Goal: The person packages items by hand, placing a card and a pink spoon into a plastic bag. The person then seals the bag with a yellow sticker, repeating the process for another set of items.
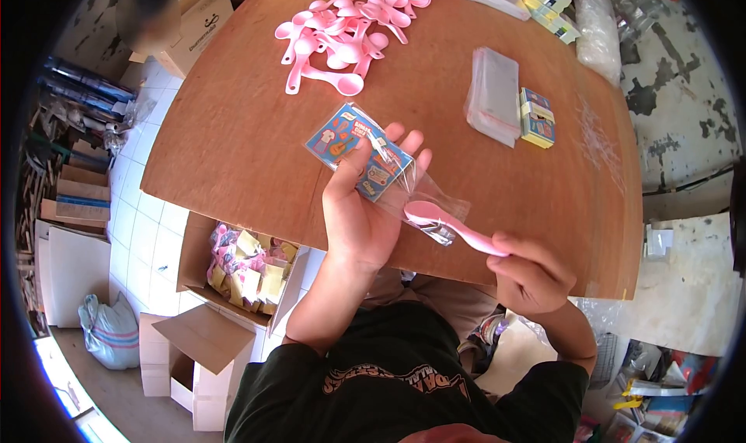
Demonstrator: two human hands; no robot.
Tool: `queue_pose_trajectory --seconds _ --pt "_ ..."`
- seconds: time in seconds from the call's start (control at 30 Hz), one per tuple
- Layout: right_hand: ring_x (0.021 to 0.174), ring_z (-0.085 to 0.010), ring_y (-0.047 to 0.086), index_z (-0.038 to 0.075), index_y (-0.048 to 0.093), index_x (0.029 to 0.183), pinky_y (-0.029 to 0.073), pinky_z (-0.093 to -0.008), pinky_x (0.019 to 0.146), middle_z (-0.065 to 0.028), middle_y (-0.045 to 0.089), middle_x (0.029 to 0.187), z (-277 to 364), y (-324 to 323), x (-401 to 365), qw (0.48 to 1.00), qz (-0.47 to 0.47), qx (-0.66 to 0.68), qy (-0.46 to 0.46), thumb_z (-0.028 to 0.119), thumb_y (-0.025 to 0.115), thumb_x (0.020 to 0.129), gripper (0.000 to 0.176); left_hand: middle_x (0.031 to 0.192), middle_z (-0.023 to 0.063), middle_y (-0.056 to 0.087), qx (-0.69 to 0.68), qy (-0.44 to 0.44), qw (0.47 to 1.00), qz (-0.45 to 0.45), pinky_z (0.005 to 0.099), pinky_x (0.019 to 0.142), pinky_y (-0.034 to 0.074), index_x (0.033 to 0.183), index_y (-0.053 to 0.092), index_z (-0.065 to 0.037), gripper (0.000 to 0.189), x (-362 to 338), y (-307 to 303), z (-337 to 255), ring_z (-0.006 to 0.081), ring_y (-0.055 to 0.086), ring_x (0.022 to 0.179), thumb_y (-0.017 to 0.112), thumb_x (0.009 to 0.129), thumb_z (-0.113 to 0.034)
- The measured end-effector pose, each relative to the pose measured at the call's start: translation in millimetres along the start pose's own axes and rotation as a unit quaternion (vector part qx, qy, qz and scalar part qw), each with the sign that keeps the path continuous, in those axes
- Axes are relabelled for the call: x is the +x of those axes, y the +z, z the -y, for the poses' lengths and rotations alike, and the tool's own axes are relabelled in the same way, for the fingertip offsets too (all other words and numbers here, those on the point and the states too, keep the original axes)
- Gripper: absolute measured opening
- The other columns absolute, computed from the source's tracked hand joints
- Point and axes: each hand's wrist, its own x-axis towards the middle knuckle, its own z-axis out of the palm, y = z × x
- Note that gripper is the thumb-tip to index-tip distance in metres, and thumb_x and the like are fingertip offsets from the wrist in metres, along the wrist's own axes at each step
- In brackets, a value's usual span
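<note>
Wooden tabletop (233, 132) bears loose spoons (350, 52); left hand (361, 221) holds bagged cards (334, 140), right hand (535, 273) pinches 1 pink spoon (458, 229); packs (249, 276) boxed.

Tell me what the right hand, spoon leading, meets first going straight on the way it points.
Going straight on, the right hand would likely bring the pink spoon into the clear bag by the left hand; they overlap in view, but depth is unclear.

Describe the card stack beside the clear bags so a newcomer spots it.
On the brown table, find the flat pile of clear bags. Just right of it sits the card stack, small, blue and yellow. Its pale band and printed top set it apart from the see-through bags.
</note>
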Motion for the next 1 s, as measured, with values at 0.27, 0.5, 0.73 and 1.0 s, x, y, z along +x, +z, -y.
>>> queue_pose_trajectory --seconds 0.27,0.5,0.73,1.0 --pt "0.084 -0.0279 0.065 0.000 0.068 0.085 0.059 -0.0356 0.067 -0.0153 0.064 0.099 -1.1 -0.7 -4.9 0.980 0.000 -0.076 -0.186 0.000 0.072 0.069 0.016 0.106 0.0123 0.059 0.044 0.008 0.999 -0.017 0.0499 0.096 0.045 0.113 0.050 -0.009 0.023 2.4 -4.3 7.3 0.0303 0.059 0.105 0.053 0.093 -0.020" --pt "0.079 -0.0259 0.066 0.000 0.067 0.085 0.058 -0.0341 0.070 -0.0165 0.065 0.100 -5.3 7.0 -0.7 0.976 0.016 -0.105 -0.190 0.000 0.072 0.069 0.016 0.095 0.0114 0.061 0.023 -0.008 0.999 -0.021 0.0491 0.089 0.049 0.108 0.054 -0.010 0.023 3.4 -4.4 8.1 0.0286 0.062 0.095 0.054 0.094 -0.028" --pt "0.092 -0.0277 0.065 0.010 0.067 0.089 0.056 -0.0403 0.077 -0.0052 0.067 0.104 -3.4 6.9 -2.9 0.961 0.000 -0.198 -0.195 0.011 0.073 0.075 0.015 0.096 0.0102 0.061 0.058 -0.067 0.994 -0.069 0.0481 0.089 0.048 0.109 0.053 -0.012 0.026 -4.3 2.4 24.3 0.0271 0.061 0.094 0.056 0.093 -0.032" --pt "0.091 -0.0320 0.067 0.002 0.064 0.083 0.054 -0.0442 0.080 -0.0120 0.066 0.093 -3.3 -5.9 22.7 0.999 0.016 -0.029 -0.020 -0.004 0.073 0.069 0.017 0.114 0.0137 0.052 0.113 -0.139 0.984 -0.024 0.0498 0.095 0.043 0.122 0.042 -0.008 0.045 -4.4 -3.5 32.8 0.0297 0.053 0.110 0.056 0.092 -0.039"
